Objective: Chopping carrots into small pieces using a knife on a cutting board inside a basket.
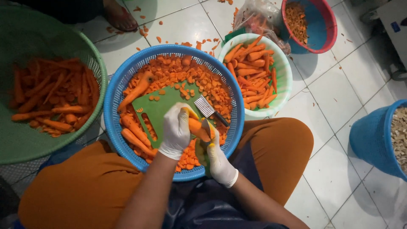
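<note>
Person seated, round blue perforated plastic basket [113, 101] resting across the lap, orange trousers to either side.

Left hand [176, 131], in a white glove stained yellow-orange, fingers curled and pressed around one end of a peeled orange carrot [198, 129], held just above the basket's near side. Right hand [217, 156], same kind of glove, fingers closed around the dark handle of a crinkle-edged metal cutter [204, 107]; ridged blade points up and away from the wrist, just beyond the carrot's far end. Cannot tell whether blade and carrot touch.

Under the hands: a green plastic cutting board [159, 111] lying tilted in the basket, a few carrot slices on it. Around the board, a heap of crinkle-cut carrot slices [203, 82] and several whole peeled carrots [136, 90].

On the white tiled floor [335, 97]:
- large green mesh basket [42, 144] to the left, holding long carrots
- pale green plastic basket [283, 80] of peeled carrots, touching the blue basket's far right rim
- red-rimmed blue bowl [324, 25] beyond it, orange scraps inside
- blue bucket [373, 140] at right edge

Carrot scraps scattered over the tiles at top.
</note>
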